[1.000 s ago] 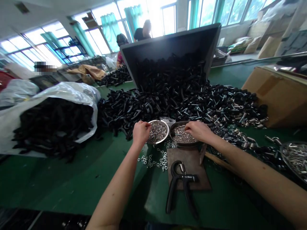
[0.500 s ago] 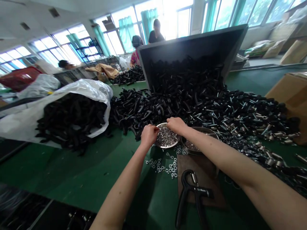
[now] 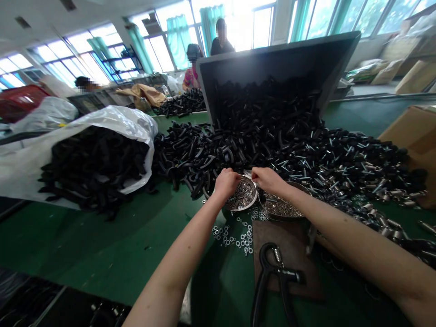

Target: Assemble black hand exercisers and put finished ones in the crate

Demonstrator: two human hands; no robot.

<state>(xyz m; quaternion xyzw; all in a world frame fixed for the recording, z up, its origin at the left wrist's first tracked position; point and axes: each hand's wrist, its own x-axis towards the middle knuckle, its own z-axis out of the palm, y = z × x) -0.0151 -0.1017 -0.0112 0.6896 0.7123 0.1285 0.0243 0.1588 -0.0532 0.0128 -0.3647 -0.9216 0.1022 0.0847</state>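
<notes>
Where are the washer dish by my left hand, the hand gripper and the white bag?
washer dish (image 3: 242, 209): head view, near rim.
hand gripper (image 3: 269, 271): head view, handle joint.
white bag (image 3: 112, 120): head view, top fold.

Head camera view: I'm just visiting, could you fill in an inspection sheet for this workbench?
Surface: green table, largely covered with parts.
Job's things: two steel dishes of small metal pieces, left dish and right dish, side by side.
Clutter: loose washers; black hand grip on a brown board; pile of black parts spilling from a tipped grey bin; white bag holding more; springs at right.
Hands: left hand at the left dish's rim, right hand where the dishes meet, fingers curled; any grasp is hidden.
Cables: nothing seen.
Surroundings: curtained windows, cardboard box, other people beyond.
</notes>
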